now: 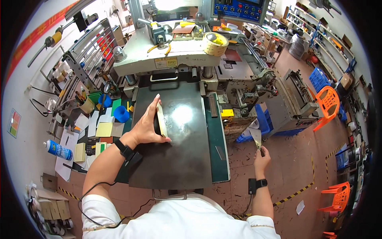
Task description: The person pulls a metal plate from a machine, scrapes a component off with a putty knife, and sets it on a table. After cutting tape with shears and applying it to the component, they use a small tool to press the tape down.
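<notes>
The person's white shirt [185, 217] fills the lower edge, and beyond it a dark metal plate [179, 163] lies over a green bed [221, 163]. Above the plate, the left hand [147, 129] has its grip closed around a flat, cream-edged piece [161, 120], thumb at the near end and fingers along the far part; the piece is tilted up on edge (its broad face is turned away, so whether it bears any print cannot be told). Out to the right, well apart from the plate, the right hand [262, 157] pinches the handle of a scraper [256, 134], its broad metal blade pointing away from the person.

To the left, the cluttered surface [82, 140] carries papers, a blue spray can [59, 150] with pale lettering too small to read surely, and a blue cup [121, 114]. An orange chair [327, 105] stands farther off on the right.

Past the plate, the machine's cream housing [135, 59] bears a yellow label [166, 62] with fine dark print. On top sit orange-handled pliers [168, 49] and a roll of yellowish tape [215, 43]. Behind rises a blue control panel [234, 8] with coloured knobs and small white markings, illegible here.
</notes>
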Tool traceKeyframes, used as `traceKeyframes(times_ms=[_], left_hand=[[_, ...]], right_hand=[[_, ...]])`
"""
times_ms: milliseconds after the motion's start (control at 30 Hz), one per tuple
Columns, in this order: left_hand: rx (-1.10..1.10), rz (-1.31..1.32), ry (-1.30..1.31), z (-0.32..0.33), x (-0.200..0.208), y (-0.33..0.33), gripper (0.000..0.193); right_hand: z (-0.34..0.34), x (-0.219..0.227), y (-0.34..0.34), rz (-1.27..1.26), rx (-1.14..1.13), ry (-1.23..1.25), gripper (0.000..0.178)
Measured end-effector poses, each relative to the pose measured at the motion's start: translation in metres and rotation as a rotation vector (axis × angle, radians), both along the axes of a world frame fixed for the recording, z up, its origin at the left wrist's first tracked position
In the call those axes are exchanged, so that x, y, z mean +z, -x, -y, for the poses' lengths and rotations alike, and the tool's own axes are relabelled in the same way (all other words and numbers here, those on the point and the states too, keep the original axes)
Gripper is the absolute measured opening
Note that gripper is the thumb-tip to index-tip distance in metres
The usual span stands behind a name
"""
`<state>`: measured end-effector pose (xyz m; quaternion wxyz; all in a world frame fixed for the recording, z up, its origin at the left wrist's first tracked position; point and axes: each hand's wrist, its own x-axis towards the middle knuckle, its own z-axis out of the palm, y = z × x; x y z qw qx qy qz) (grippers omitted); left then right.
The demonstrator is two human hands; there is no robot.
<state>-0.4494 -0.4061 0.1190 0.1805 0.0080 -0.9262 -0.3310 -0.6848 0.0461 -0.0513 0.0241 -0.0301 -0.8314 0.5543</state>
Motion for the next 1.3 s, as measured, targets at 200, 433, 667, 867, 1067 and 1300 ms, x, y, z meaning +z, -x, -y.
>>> traceKeyframes(times_ms=[200,433,667,867,1067,1300], left_hand=[[0.079,-0.147,0.120,-0.034,-0.011,-0.019,0.147],[0.077,-0.242,-0.020,-0.071,0.008,-0.043,0.148],[0.254,-0.257,-0.283,-0.100,0.008,-0.102,0.156],[0.331,-0.353,-0.391,-0.112,-0.014,-0.148,0.158],[0.220,-0.504,-0.901,-0.115,-0.019,-0.146,0.160],[-0.016,-0.519,-1.173,-0.115,-0.017,-0.142,0.163]], right_hand=[[0.059,-0.036,0.055,-0.184,0.013,-0.216,0.034],[0.129,-0.089,0.127,-0.258,0.115,-0.113,0.038],[0.165,-0.117,0.163,-0.309,0.308,-0.314,0.041],[0.101,-0.136,0.124,-0.173,0.193,0.167,0.020],[0.125,0.109,0.007,-0.289,0.596,0.346,0.010],[0.198,0.242,-0.152,-0.656,1.409,0.082,0.011]])
